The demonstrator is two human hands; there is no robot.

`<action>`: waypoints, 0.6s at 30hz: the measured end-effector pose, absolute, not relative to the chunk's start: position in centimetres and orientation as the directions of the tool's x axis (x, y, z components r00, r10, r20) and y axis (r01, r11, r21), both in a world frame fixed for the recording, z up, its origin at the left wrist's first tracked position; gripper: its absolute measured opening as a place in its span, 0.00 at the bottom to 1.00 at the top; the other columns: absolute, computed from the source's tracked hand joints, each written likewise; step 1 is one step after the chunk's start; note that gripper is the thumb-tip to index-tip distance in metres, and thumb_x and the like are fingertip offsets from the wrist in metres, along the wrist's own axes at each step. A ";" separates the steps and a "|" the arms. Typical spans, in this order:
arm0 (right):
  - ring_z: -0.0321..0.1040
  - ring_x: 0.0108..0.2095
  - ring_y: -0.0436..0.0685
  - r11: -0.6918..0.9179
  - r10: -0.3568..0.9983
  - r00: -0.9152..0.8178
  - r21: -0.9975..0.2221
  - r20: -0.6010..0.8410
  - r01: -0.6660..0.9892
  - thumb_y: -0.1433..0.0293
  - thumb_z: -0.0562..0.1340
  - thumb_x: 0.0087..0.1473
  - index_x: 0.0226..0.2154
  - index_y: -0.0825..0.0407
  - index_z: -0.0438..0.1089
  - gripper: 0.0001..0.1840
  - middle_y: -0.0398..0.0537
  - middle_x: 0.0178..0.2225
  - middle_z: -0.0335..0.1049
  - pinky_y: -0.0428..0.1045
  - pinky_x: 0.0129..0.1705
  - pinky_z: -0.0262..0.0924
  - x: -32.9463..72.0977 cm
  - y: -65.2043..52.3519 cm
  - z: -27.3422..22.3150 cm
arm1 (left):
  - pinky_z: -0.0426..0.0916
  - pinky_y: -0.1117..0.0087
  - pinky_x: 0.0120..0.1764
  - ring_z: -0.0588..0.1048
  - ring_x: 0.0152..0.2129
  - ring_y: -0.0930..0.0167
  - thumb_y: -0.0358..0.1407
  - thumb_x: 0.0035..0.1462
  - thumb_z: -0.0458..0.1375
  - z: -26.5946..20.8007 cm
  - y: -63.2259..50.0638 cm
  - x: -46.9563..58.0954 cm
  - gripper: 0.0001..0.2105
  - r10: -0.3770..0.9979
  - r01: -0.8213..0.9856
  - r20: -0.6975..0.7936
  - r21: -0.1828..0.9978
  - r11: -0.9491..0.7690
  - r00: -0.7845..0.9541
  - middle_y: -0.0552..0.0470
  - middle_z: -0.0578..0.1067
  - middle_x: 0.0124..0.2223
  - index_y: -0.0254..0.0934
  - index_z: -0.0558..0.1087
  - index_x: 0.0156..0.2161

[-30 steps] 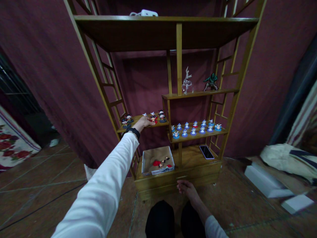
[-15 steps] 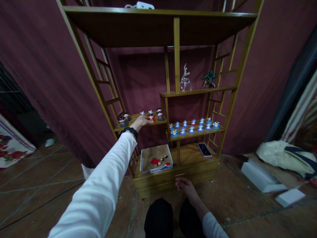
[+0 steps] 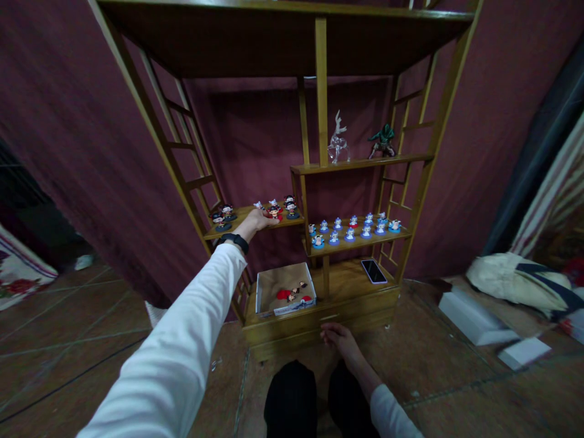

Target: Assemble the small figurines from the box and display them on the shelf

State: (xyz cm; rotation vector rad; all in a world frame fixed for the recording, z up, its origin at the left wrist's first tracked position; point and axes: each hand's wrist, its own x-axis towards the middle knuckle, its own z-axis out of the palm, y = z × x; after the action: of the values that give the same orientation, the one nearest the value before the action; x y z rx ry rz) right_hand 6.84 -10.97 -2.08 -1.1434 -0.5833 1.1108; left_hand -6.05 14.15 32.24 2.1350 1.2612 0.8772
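My left hand (image 3: pixel 258 221) reaches to the left middle shelf, its fingers closed on a small red figurine (image 3: pixel 274 212) near the front edge. Behind it stand small white figurines (image 3: pixel 272 203). To its right are black-haired figurines (image 3: pixel 291 210), and two more black-haired figurines (image 3: pixel 221 221) stand at the shelf's left end. Below, an open cardboard box (image 3: pixel 279 281) holds several red and black figurines (image 3: pixel 292 296) lying loose. Above my knees, my right hand (image 3: pixel 340 338) hangs in front of the cabinet, fingers loosely bent and apart, with nothing visible in them.
Several blue-and-white figurines (image 3: pixel 350 235) stand in rows on the right shelf (image 3: pixel 387 239). Above them are a clear deer figurine (image 3: pixel 338 143) and a dark green figure (image 3: pixel 383 141). A phone (image 3: pixel 374 271) lies on the bottom board. White boxes (image 3: pixel 477 319) sit on the floor at right.
The view has shifted slightly, so the shelf sits a little higher and further left. My left hand stays at the red figurine; my right hand has hardly moved.
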 end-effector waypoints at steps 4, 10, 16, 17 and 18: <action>0.64 0.23 0.51 0.013 0.917 0.370 -0.915 -0.149 -0.402 0.57 0.68 0.32 0.28 0.54 0.73 0.21 0.47 0.24 0.72 0.47 0.27 0.57 7.0 -11.0 -2.3 | 0.55 0.72 0.25 0.62 0.20 0.74 0.41 0.27 0.69 32.2 13.9 -6.1 0.15 0.886 0.560 0.275 0.695 -0.451 0.373 0.57 0.65 0.17 0.33 0.74 0.21; 0.65 0.24 0.52 0.022 0.914 0.383 -0.923 -0.137 -0.383 0.57 0.69 0.33 0.29 0.54 0.73 0.21 0.48 0.25 0.73 0.48 0.28 0.58 7.0 -11.1 -2.3 | 0.53 0.72 0.24 0.59 0.18 0.76 0.41 0.24 0.70 32.1 13.8 -6.0 0.16 0.882 0.525 0.290 0.718 -0.457 0.370 0.58 0.63 0.16 0.33 0.73 0.20; 0.65 0.25 0.52 0.020 0.920 0.370 -0.929 -0.127 -0.369 0.56 0.68 0.34 0.30 0.54 0.73 0.21 0.48 0.26 0.73 0.47 0.28 0.58 7.1 -11.0 -2.6 | 0.54 0.72 0.26 0.61 0.20 0.75 0.38 0.27 0.69 32.0 13.7 -5.8 0.15 0.891 0.519 0.286 0.732 -0.441 0.353 0.57 0.64 0.17 0.32 0.74 0.22; 0.65 0.25 0.52 0.020 0.919 0.373 -0.932 -0.125 -0.361 0.56 0.68 0.33 0.30 0.54 0.73 0.22 0.48 0.26 0.73 0.47 0.28 0.58 7.1 -11.0 -2.7 | 0.55 0.71 0.26 0.62 0.20 0.74 0.38 0.27 0.69 31.9 13.7 -5.8 0.14 0.892 0.513 0.281 0.738 -0.437 0.355 0.57 0.65 0.17 0.32 0.74 0.22; 0.65 0.25 0.52 0.018 0.919 0.375 -0.936 -0.124 -0.352 0.56 0.68 0.33 0.30 0.54 0.73 0.22 0.48 0.26 0.73 0.47 0.28 0.58 7.1 -10.9 -2.8 | 0.55 0.71 0.26 0.62 0.21 0.74 0.37 0.27 0.69 31.9 13.8 -5.9 0.14 0.893 0.508 0.278 0.744 -0.434 0.355 0.56 0.65 0.17 0.32 0.74 0.23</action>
State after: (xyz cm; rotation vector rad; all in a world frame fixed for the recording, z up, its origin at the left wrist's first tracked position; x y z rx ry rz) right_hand 7.11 -10.88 -2.85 -1.1485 -0.6337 1.0967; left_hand -5.86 13.79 31.87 2.0756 1.2131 0.9200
